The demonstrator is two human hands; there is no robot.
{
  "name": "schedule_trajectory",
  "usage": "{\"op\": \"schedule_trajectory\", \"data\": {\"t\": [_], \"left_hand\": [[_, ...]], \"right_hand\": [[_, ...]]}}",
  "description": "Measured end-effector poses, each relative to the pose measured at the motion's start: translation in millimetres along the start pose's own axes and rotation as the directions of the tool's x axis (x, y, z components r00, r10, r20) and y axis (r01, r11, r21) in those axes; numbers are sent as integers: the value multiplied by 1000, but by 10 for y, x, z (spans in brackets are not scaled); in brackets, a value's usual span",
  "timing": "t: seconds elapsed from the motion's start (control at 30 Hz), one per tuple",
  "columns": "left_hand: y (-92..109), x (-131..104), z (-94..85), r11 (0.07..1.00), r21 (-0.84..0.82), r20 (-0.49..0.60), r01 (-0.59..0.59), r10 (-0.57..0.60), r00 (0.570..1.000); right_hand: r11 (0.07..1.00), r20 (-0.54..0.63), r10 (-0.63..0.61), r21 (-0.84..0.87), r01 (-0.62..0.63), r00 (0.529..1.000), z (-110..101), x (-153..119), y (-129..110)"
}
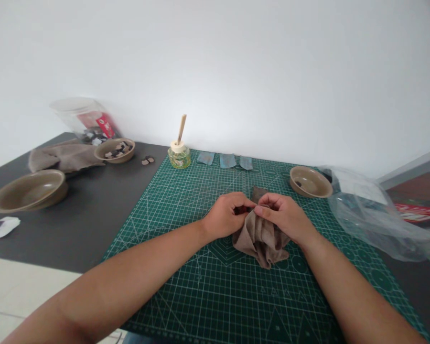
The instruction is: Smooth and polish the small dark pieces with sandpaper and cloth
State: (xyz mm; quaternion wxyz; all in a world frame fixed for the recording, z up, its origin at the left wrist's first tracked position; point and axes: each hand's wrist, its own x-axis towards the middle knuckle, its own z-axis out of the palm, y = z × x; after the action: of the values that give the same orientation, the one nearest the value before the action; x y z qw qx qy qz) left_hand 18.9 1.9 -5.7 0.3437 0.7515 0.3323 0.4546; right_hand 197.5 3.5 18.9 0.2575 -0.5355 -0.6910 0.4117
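Observation:
A crumpled brown cloth (pixel 263 241) hangs bunched between my two hands, just over the green cutting mat (pixel 186 282). My left hand (pixel 230 214) is closed at the cloth's upper left edge, with thumb and index finger pinched together. A small dark reddish bit shows inside its curled fingers, too hidden to name. From the right, my right hand (pixel 284 215) pinches the top of the same cloth between thumb and fingers. A darker flap of fabric (pixel 259 193) sticks up behind the fingertips.
Right of the hands stand a tan bowl (pixel 310 182) and a clear plastic bag (pixel 372 215). A reed diffuser (pixel 179 155) and several bluish patches (pixel 228 160) line the back. Leftward are a bowl of small pieces (pixel 105 154), another bowl (pixel 30 191), a cloth (pixel 66 156) and a jar (pixel 82 119).

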Motion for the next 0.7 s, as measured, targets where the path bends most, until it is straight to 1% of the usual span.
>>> {"op": "schedule_trajectory", "data": {"t": [0.07,0.2,0.27,0.37,0.47,0.6,0.7], "left_hand": [[-10,-11,-1,999,13,26,-38,38,999],[-11,-26,0,994,42,131,-105,99,986],[-2,-25,5,994,49,130,-95,88,988],[21,-19,10,999,31,86,-42,39,996],[44,-20,4,999,-33,77,-9,11,997],[45,-29,-9,978,-193,89,82,-66,994],[27,-33,-8,926,-348,116,149,-115,987]], "right_hand": [[997,44,-18,-76,21,999,12,-6,-25],[980,126,-38,-188,62,991,51,-20,-60],[979,130,-37,-196,62,991,58,-23,-66],[989,147,-41,-137,61,988,43,-22,-64],[997,187,-36,-54,47,982,9,-20,-55],[997,249,-32,69,15,968,-47,-34,-22],[987,294,-47,160,-1,955,-78,-49,7]]}}
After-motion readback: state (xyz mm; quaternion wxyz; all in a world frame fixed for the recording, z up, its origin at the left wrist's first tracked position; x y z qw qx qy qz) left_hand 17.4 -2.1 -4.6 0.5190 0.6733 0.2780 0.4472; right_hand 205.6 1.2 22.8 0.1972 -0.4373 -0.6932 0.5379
